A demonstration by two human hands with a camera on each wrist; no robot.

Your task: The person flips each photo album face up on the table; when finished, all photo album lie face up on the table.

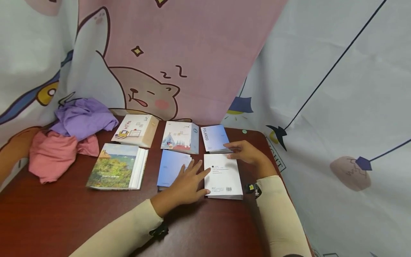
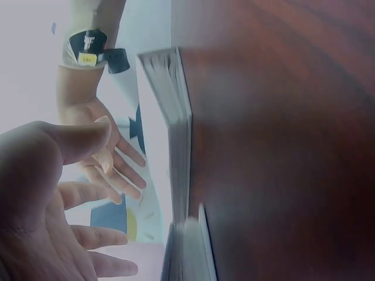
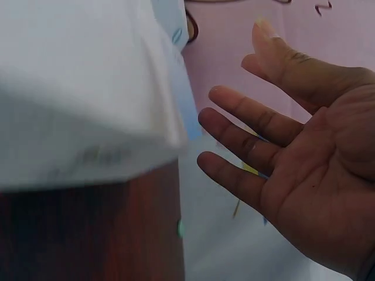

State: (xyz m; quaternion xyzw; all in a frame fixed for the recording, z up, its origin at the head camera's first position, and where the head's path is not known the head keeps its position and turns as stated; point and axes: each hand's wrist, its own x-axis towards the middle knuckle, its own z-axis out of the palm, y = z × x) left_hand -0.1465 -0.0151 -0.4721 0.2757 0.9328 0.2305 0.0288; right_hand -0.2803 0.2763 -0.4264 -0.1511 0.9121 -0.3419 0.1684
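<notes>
A thick white album with small print lies flat at the front right of the table. My left hand is spread out, its fingers overlapping the blue album and the white album's left edge. Beyond the white album's far right corner, my right hand reaches in with loosely extended fingers and nothing in its grasp. In the head view its fingertips come close to the blue POLAROID album behind. The right wrist view shows the right palm facing the camera, apart from the white album.
Left of the hands lies an album with a landscape cover. Behind are two illustrated albums, one with a room drawing, one with a tent. Purple cloth and pink cloth sit at the left. A printed curtain hangs behind.
</notes>
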